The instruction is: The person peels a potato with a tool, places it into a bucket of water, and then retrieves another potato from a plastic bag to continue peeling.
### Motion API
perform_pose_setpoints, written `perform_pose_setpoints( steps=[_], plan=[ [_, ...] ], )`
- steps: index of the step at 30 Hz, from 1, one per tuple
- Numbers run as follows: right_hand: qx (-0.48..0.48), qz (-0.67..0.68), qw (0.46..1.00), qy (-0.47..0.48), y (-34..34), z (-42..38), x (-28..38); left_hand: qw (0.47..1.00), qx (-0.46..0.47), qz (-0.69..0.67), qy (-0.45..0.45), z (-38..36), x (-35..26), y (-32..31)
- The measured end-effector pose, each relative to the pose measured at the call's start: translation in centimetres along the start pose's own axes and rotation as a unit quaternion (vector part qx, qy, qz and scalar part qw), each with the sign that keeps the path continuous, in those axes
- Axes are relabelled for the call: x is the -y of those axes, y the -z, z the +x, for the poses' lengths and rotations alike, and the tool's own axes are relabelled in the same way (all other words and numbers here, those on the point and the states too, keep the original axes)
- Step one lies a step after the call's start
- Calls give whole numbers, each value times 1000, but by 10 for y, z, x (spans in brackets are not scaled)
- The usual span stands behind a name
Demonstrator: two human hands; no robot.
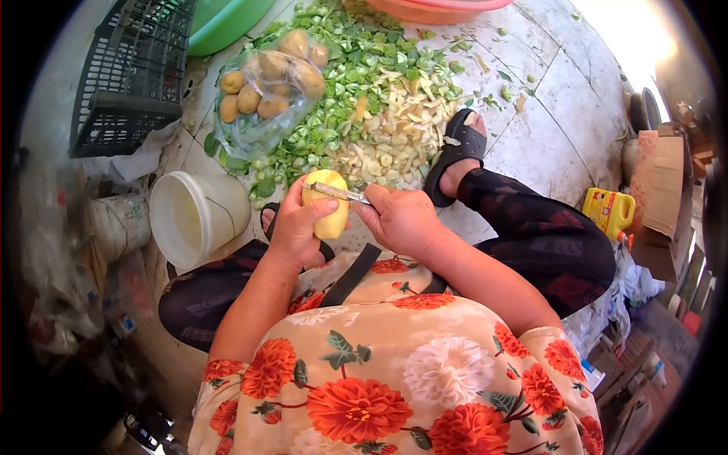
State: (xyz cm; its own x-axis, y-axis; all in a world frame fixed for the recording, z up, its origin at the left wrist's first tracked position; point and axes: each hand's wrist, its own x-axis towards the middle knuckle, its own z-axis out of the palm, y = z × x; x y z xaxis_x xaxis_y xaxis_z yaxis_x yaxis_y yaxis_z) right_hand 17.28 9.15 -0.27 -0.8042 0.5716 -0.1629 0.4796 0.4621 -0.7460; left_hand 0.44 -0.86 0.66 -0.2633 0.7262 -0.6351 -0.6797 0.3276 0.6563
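My left hand [294, 227] is closed around a peeled yellow potato [331, 221], held upright above my lap. In my right hand [402, 220] is a metal peeler [341, 192], its blade lying across the upper part of the potato. The fingers of my right hand wrap the peeler's handle and mostly hide it. Beyond my hands, a clear plastic bag [241, 142] with several unpeeled potatoes [248, 98] rests on the green trimmings. A heap of pale peelings [390, 140] lies on the floor just past the peeler.
Green vegetable scraps [341, 45] cover the tiles ahead. A white bucket [216, 212] leans at the left, near a black crate [129, 83]. Green [220, 26] and pink [440, 9] basins stand at the back. A yellow jug [609, 211] is beside my right knee.
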Motion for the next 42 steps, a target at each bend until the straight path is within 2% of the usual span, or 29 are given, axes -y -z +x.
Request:
perform_pose_setpoints(
  steps=[3, 5, 6, 8, 10, 11, 14, 17, 21, 23, 24, 25, 27, 28, 30, 33, 35, 37, 39, 40, 42],
  plan=[
    [4, -31, 999, -9, -3, 7, -10, 1000, -6, 12, 17, -1, 1, 4],
    [18, -66, 985, -156, -16, 16, -42, 999, -5, 30, 21, -4, 3, 3],
    [18, -47, 977, -206, -7, 19, -48, 999, 27, 23, 17, -8, 2, 1],
    [-3, -16, 983, -184, -4, 21, -41, 997, 70, -12, 14, -4, 0, 5],
    [-20, 29, 993, -113, -1, 16, -28, 998, 55, -36, 23, -3, -1, 4],
    [-21, 29, 993, -112, 0, 13, -22, 997, 44, -53, 32, -2, -2, 3],
    [-44, 60, 997, -30, -2, 5, -5, 998, 32, -37, 39, 0, -3, 5],
    [-7, 4, 1000, 11, 0, 0, 5, 1000, 7, 6, 22, -1, -2, 3],
    [-33, -4, 998, -49, -11, 8, -22, 997, 50, -1, 65, -2, 2, 7],
    [23, -13, 982, -188, -18, 16, -52, 987, 150, -37, 48, -8, -3, -4],
    [0, 34, 980, -198, -11, 17, -42, 992, 121, -21, 29, -6, -1, -1],
    [6, 31, 981, -193, -8, 17, -34, 993, 116, -26, 25, -4, 0, 2],
    [-36, 90, 988, -117, -3, 13, -22, 997, 57, -48, 8, -1, 0, 7],
    [-39, 92, 988, -118, -3, 11, -16, 997, 64, -47, 9, 1, -2, 7],
    [-26, 78, 996, -46, -2, 5, -4, 998, 51, -47, 10, 0, -3, 4],
    [-31, 49, 998, -19, -2, 2, 6, 999, 27, -41, 12, 1, 4, 9],
    [-33, 35, 998, -37, -6, 4, 2, 999, 20, -29, 17, -1, 7, 11],
    [-41, 17, 998, -55, -13, 8, -18, 995, 97, -18, 17, -4, 6, 8],
    [-29, -8, 987, -158, -18, 15, -40, 993, 107, -33, 27, -5, 2, 3],
    [-22, 13, 985, -173, -15, 15, -38, 992, 108, -55, 33, -7, 0, 2],
    [-25, 32, 989, -144, -8, 12, -30, 995, 76, -50, 35, -7, -1, 1]
  ],
)
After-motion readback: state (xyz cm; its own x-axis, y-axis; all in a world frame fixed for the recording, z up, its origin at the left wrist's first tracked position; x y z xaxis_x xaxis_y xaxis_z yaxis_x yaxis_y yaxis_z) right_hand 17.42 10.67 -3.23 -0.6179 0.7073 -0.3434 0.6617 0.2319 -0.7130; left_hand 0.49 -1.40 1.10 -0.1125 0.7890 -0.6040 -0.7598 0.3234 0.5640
